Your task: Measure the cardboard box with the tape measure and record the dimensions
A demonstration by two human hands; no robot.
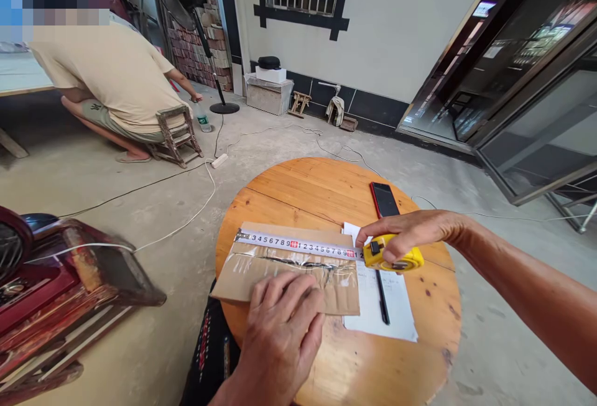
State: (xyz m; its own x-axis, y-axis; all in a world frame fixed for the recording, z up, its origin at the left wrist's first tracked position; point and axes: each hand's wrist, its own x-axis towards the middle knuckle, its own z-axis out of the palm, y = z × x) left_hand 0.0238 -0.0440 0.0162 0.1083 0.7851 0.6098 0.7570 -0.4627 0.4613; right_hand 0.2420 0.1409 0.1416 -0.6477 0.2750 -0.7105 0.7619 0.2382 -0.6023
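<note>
A flat piece of brown cardboard [261, 269] with clear tape on it lies on a round wooden table [326, 194]. My left hand [282, 325] rests flat on the cardboard's near edge, fingers spread. My right hand [410, 235] grips a yellow tape measure [394, 260] at the cardboard's right end. Its white blade [298, 245] is pulled out leftward along the cardboard's far edge. A white sheet of paper [392, 306] with a black pen [382, 297] on it lies under the right side of the cardboard. A dark phone [385, 199] lies beyond my right hand.
A person in a beige shirt [116, 76] crouches on a small wooden stool [177, 135] at the back left. Cables [186, 219] run across the concrete floor. A dark red wooden piece of furniture [60, 294] stands at the left. A glass door [527, 95] is at the right.
</note>
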